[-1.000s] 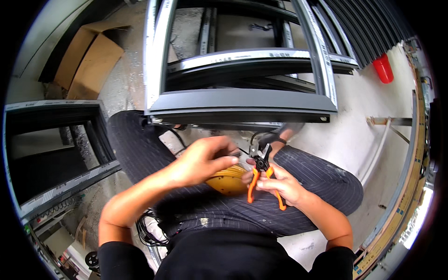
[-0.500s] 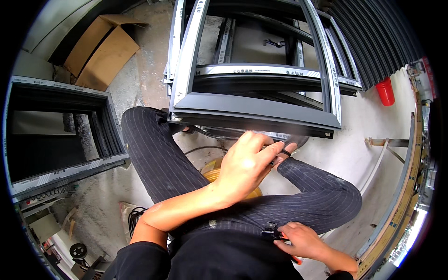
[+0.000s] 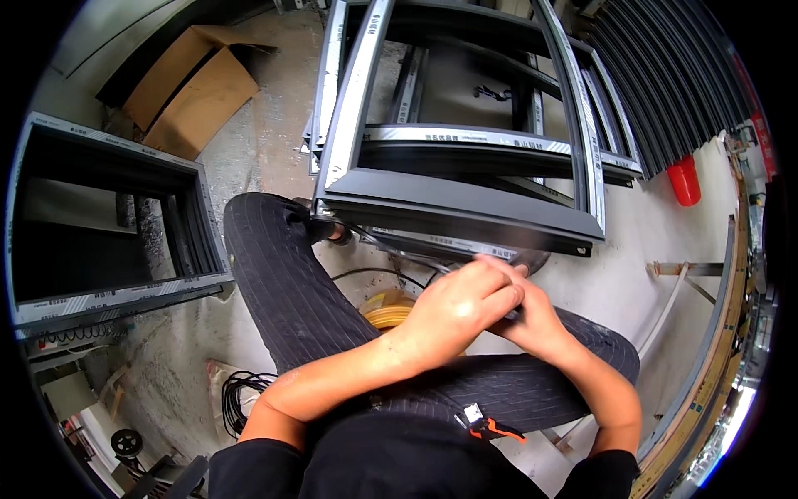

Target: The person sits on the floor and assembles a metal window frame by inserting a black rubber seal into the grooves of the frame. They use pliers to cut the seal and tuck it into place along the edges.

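At the top centre of the frame we see the stack of dark metal frames (image 3: 478,205), its near edge over the feet; the legs seem folded to let us sit close to it. Another dark frame (image 3: 125,302) stands at the left, and a cardboard box (image 3: 204,98) sits upper left, both well apart from the hands.

Near the centre, our left hand (image 3: 457,306) curls its fingers beside our right hand (image 3: 540,323), the two meeting over the crossed legs. They look drawn together for close, two-handed work. A dark bit shows between them, but the fingers hide the rest, so we cannot tell what either one grasps.

A yellow roll (image 3: 386,316) sits between the legs, perhaps for easy reach. A coil of black cord (image 3: 239,397) lies lower left. The orange-handled pliers (image 3: 484,426) rest on the lap, lower centre, held by neither hand, probably parked there to free both. Thinnest of all, a black cable (image 3: 378,269) curves across the floor towards the hands.
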The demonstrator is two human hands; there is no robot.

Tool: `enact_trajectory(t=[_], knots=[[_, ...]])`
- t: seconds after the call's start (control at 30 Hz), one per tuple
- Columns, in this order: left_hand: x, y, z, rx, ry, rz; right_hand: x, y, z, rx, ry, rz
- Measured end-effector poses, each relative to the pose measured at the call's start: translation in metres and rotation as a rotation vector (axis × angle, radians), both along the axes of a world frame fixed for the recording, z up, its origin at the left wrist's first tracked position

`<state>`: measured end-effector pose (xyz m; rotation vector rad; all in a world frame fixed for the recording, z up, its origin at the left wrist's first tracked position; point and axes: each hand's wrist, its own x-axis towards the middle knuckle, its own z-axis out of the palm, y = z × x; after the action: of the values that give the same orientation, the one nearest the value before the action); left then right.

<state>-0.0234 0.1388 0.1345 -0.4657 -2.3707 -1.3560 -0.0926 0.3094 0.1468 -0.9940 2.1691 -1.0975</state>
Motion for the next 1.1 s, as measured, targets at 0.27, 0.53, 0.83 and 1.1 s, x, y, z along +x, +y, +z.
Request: enact_trajectory(t=[0.27, 0.53, 0.83, 1.1], knots=[[0.052, -0.079, -0.085, 1.012, -0.589, 0.674, -0.043, -0.007, -0.011, -0.152, -0.32, 0.003], [0.03, -0.118, -0.128, 1.374, -0.554, 0.831, -0.076, 0.017, -0.022, -0.032, -0.247, -0.066], [0.032, -0.127, -0.135, 1.315, -0.601, 0.827, -0.086, 0.016, -0.031, 0.037, 0.82, 0.205], [0.034, -0.122, -0.144, 1.394, -0.654, 0.647, -0.083, 0.015, -0.038, -0.029, 0.98, 0.276]])
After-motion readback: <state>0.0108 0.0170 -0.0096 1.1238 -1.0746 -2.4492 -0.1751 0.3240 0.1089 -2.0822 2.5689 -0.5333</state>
